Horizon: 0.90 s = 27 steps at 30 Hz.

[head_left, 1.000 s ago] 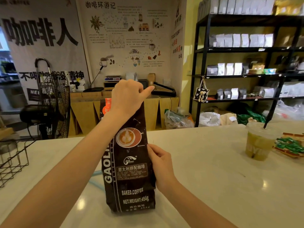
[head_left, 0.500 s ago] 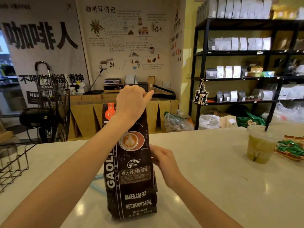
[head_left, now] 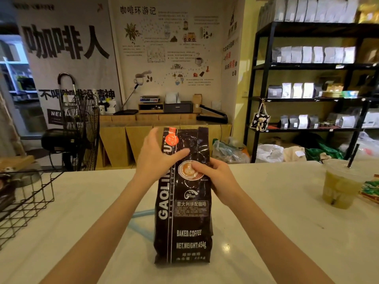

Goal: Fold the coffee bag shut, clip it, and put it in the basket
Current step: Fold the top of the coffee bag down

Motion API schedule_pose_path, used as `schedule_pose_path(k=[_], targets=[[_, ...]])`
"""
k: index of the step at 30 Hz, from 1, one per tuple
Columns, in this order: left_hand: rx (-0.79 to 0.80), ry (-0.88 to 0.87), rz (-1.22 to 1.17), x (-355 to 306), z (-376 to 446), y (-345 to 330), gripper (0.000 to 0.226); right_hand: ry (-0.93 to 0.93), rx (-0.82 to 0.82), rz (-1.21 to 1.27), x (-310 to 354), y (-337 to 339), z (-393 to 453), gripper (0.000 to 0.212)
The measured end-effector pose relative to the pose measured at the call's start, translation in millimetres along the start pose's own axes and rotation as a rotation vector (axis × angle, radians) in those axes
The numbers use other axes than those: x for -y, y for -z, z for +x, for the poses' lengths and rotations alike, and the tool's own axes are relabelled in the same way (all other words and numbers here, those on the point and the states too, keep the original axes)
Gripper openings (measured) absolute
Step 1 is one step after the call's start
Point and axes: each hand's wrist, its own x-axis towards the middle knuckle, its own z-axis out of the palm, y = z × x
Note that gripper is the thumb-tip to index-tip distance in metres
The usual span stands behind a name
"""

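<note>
A tall black coffee bag (head_left: pixel 187 214) stands upright on the white counter, its top unfolded and straight. My left hand (head_left: pixel 155 158) lies against the bag's upper left side, thumb across the front and fingers spread behind the left edge. My right hand (head_left: pixel 217 179) grips the right edge at mid-height, thumb pressed on the printed coffee cup. A black wire basket (head_left: pixel 24 203) sits at the counter's left edge. A pale blue object (head_left: pixel 141 215), perhaps the clip, lies on the counter behind the bag, mostly hidden.
A plastic cup of green drink (head_left: pixel 340 185) with a black straw stands at the far right, beside a green snack packet (head_left: pixel 370 191). A black floor fan (head_left: pixel 80 132) and dark shelves with bags (head_left: pixel 311 89) stand beyond the counter.
My left hand let go of the bag's top and dropped to its upper left side, so the top now stands straight. My right hand slid up from the lower right edge to mid-height.
</note>
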Motion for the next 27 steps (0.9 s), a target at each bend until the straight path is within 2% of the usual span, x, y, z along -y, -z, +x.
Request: schedule_pose_path(k=[2, 4, 7, 11, 19, 27], targets=[[0.209, 0.341, -0.438, 11, -15, 0, 0.087, -0.036, -0.01, -0.006, -2, 0, 5, 0.019], [0.366, 0.506, -0.698, 17, -26, -2, 0.061, -0.06, -0.01, -0.002, -4, -1, 9, 0.02], [0.338, 0.534, -0.785, 24, -30, -7, 0.035, -0.07, 0.001, -0.005, -5, -2, 11, 0.03], [0.292, 0.513, -0.818, 24, -31, -9, 0.031, -0.085, -0.025, -0.089, -6, -2, 12, 0.048], [0.277, 0.53, -0.871, 24, -33, -9, 0.019, -0.078, -0.076, -0.063, -7, -3, 13, 0.017], [0.281, 0.53, -0.889, 22, -38, -12, 0.03, -0.1, -0.103, -0.031, -7, -1, 10, 0.02]])
